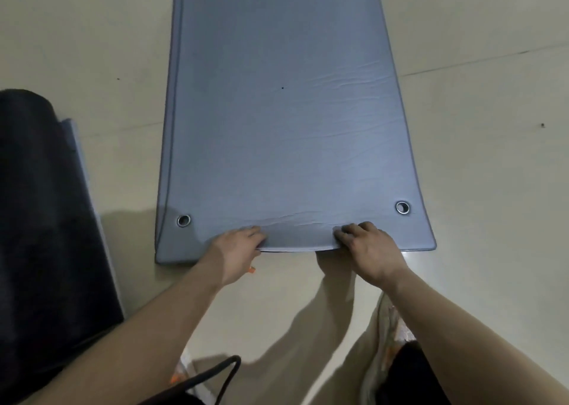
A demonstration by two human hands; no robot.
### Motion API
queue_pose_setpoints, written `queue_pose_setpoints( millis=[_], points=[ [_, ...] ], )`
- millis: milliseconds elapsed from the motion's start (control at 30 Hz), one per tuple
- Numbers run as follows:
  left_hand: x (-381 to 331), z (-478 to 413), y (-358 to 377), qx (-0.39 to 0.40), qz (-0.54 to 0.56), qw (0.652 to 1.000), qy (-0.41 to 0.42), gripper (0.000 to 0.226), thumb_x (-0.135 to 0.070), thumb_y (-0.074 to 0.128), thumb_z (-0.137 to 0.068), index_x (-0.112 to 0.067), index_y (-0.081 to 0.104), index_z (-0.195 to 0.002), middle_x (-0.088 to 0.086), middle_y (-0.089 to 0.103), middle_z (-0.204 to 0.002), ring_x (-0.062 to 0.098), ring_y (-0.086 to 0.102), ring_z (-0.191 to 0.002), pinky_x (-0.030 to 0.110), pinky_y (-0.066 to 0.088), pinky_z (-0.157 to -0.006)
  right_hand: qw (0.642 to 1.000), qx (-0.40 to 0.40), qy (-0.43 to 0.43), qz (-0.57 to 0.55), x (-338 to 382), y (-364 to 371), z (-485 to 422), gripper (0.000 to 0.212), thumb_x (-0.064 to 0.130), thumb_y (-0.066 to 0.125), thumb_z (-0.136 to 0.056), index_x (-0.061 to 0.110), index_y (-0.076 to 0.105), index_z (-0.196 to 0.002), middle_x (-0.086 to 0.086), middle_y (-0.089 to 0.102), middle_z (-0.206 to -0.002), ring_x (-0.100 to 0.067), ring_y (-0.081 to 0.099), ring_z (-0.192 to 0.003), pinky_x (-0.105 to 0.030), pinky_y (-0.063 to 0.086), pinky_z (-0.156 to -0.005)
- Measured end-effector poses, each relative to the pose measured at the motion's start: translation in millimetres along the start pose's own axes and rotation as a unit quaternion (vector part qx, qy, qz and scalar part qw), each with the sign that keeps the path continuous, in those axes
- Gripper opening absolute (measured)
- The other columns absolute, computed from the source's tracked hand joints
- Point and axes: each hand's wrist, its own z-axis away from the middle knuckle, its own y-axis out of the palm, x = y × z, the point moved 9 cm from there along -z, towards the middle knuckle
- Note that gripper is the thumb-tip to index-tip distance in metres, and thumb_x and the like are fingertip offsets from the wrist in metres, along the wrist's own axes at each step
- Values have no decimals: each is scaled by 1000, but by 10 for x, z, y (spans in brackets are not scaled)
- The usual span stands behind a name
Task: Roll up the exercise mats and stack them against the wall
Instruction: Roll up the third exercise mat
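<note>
A long grey-blue exercise mat (283,121) lies flat on the pale floor and runs away from me. Its near end has a metal eyelet in the left corner (183,220) and another in the right corner (402,207). My left hand (235,252) grips the near edge left of centre, fingers on top and thumb below. My right hand (371,249) grips the same edge right of centre with curled fingers. The edge between my hands is lifted slightly off the floor.
A dark rolled mat (46,220) lies on the floor at the left, close to the grey mat's left side. My shoe (385,343) stands below my right arm. A black cord (221,370) loops at the bottom. Bare floor (492,127) lies to the right.
</note>
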Motion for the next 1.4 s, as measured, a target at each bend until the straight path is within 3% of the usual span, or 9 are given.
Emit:
queue_pose_setpoints(
  millis=[133, 267, 433, 567, 767, 933, 1100, 1200, 1400],
  points=[
    [91, 223, -421, -155, -7, 987, -43, 25, -33, 45, -105, -25, 53, -127, -2, 66, -123, 29, 60, -117, 39, 48, -86, 995, -87, 34, -14, -46, -602, -83, 31, 38, 40, -107, 23, 67, -114, -2, 72, -114, -31, 64, -105, -37, 47, -83],
    [227, 482, -804, -419, 28, 906, -53, 34, -8, 77, -84, -21, 56, -107, 6, 65, -96, 32, 60, -86, 40, 48, -71, 984, -143, 102, -34, -154, -1079, -339, 25, 39, 40, -108, 22, 57, -112, -10, 74, -96, -36, 67, -89, -43, 41, -90],
    [472, 316, -1201, -510, -12, 852, -121, 9, -15, 73, -88, -21, 70, -93, 8, 59, -95, 34, 51, -79, 40, 33, -68, 955, -277, 107, 24, -77, -1309, -605, 11, 12, 64, -95, 14, 62, -105, -14, 61, -101, -39, 53, -89, -48, 36, -87],
    [620, 27, -1012, -480, 23, 871, -108, 24, -19, 70, -91, -20, 72, -115, 8, 62, -111, 33, 54, -96, 45, 49, -80, 952, -267, 126, 74, -35, -1252, -829, 16, 8, 69, -88, 12, 72, -103, -13, 60, -108, -40, 51, -96, -48, 33, -91],
    [760, -390, -316, -264, 8, 964, -5, 89, -53, 85, -69, -16, 54, -144, 7, 56, -134, 31, 52, -124, 46, 37, -115, 978, -180, 65, 85, 109, -637, -877, 73, 80, 53, -78, 9, 56, -95, -9, 55, -91, -35, 51, -85, -48, 39, -93],
    [668, -396, -341, -286, 2, 958, 8, 71, -39, 92, -67, -11, 67, -127, 6, 70, -113, 29, 66, -100, 40, 52, -96, 983, -132, 50, 116, 65, -307, -868, 51, 51, 80, -77, 12, 57, -101, -7, 57, -88, -33, 54, -79, -46, 46, -89],
    [735, -96, -286, -210, 35, 977, -29, 51, -56, 58, -94, -18, 58, -130, 1, 69, -116, 28, 66, -102, 38, 50, -83, 997, -61, 4, 37, 117, -384, -624, 75, 83, 23, -87, 19, 62, -95, 0, 60, -86, -26, 59, -83, -38, 44, -74],
    [854, -69, -303, -114, 46, 990, -70, 50, -62, 38, -100, -22, 49, -128, 3, 69, -114, 27, 65, -101, 39, 45, -78, 1000, 8, 16, -2, 71, -380, -591, 78, 88, 14, -82, 22, 55, -83, 5, 55, -78, -21, 56, -76, -38, 46, -66],
    [1028, -421, -553, -108, 2, 983, -149, 54, -71, 31, -98, -29, 60, -114, 3, 68, -110, 27, 60, -103, 42, 35, -85, 987, 112, 79, -83, -85, -549, -1099, 68, 85, 42, -86, 21, 59, -75, 0, 61, -76, -25, 58, -77, -37, 41, -70]
  ],
)
